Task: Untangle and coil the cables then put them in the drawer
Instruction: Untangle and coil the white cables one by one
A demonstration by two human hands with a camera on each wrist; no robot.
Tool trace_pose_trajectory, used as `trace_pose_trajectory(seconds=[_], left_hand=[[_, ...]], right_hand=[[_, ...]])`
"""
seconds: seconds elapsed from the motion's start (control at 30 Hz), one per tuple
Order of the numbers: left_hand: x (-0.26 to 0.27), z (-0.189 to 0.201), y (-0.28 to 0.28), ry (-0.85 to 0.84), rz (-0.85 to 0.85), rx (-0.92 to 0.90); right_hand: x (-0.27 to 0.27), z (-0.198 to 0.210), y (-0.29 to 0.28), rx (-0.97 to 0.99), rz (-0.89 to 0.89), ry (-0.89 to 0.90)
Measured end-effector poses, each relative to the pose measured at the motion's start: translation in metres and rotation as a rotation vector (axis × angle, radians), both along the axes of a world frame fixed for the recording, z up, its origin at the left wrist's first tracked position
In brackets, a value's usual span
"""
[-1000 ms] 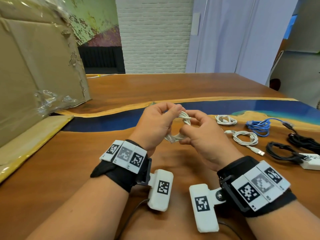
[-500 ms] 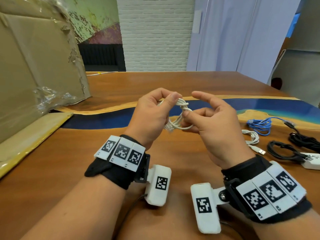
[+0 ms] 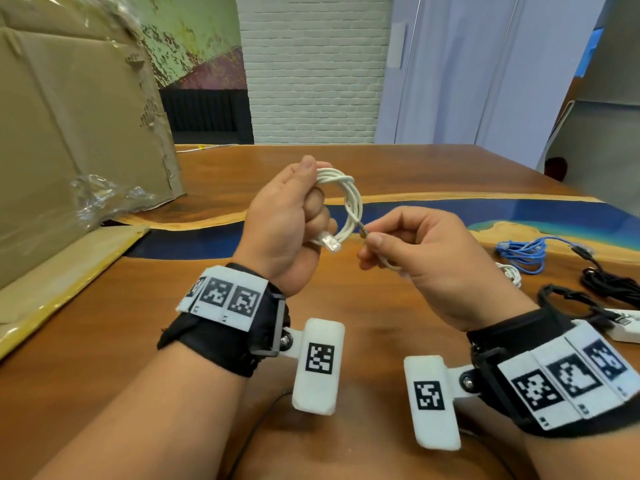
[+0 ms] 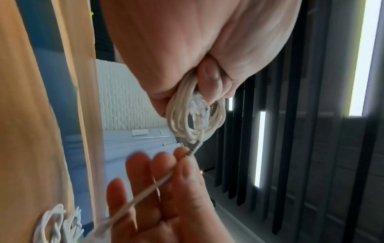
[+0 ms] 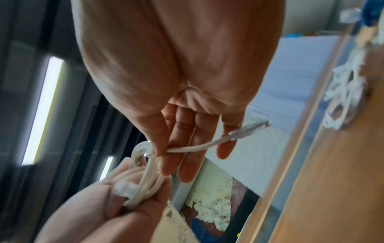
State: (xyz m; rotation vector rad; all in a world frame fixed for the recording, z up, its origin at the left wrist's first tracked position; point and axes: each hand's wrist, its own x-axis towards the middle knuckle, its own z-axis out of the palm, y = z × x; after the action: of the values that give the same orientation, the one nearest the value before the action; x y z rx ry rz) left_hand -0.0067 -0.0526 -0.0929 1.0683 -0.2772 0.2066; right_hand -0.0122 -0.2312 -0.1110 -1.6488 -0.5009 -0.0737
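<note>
- Above the wooden surface (image 3: 121, 323), the left hand (image 3: 284, 230) grips a coiled white cable (image 3: 349, 202), fingers curled through the loops and thumb on top; a clear plug (image 3: 329, 243) sticks out below the fist.
- The right hand (image 3: 426, 251) pinches the cable's free tail just beside the coil between thumb and forefinger, the other fingers loosely spread; the tail runs across the palm to a second plug (image 5: 249, 128).
- The cable looks light, thin and springy, so the loops will likely open if the left grip loosens. I judge the crossing of the loops the best hold, not the plugs, whose clips look brittle.
- The tail probably wants wrapping round the bundle.
- Off to the right lie a blue cable (image 3: 523, 252), black cables (image 3: 609, 282) and other white ones (image 3: 512, 273).
- No drawer shows in any view.
</note>
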Motion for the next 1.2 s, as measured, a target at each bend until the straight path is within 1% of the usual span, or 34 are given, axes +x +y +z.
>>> trace_pose_trajectory(seconds=[0.1,0.17,0.3,0.37,0.43,0.53,0.73,0.9,1.0,1.13,1.2], left_hand=[[-0.005,0.002,-0.005,0.033,-0.093,-0.069],[-0.008,0.002,-0.007,0.036,-0.144,-0.132],[-0.009,0.002,-0.011,0.063,-0.231,-0.292],[-0.008,0.000,-0.010,0.076,-0.248,-0.322],[-0.005,-0.001,-0.008,0.083,-0.262,-0.315],[-0.003,-0.003,-0.005,0.082,-0.275,-0.281],[0.000,-0.007,-0.006,0.082,-0.231,-0.242],[0.002,-0.011,-0.007,0.047,-0.129,-0.049],[0.001,-0.010,-0.008,0.039,-0.103,0.013],[-0.003,-0.010,-0.011,-0.033,-0.081,0.198],[-0.003,-0.010,-0.010,-0.060,-0.089,0.246]], right_hand=[[0.001,0.002,-0.004,-0.148,-0.113,-0.121],[0.003,0.001,-0.003,-0.154,-0.182,-0.155],[0.000,-0.002,0.005,-0.001,-0.190,-0.111],[-0.003,-0.005,0.013,0.089,-0.166,-0.055],[-0.004,-0.008,0.018,0.166,-0.123,0.030],[-0.002,-0.011,0.020,0.268,-0.044,0.167],[-0.001,-0.013,0.023,0.444,0.073,0.355],[-0.003,-0.011,0.023,0.590,0.146,0.522],[-0.004,-0.014,0.026,0.562,0.164,0.506],[-0.001,-0.021,0.030,0.575,0.069,0.495],[0.001,-0.022,0.031,0.581,0.035,0.497]])
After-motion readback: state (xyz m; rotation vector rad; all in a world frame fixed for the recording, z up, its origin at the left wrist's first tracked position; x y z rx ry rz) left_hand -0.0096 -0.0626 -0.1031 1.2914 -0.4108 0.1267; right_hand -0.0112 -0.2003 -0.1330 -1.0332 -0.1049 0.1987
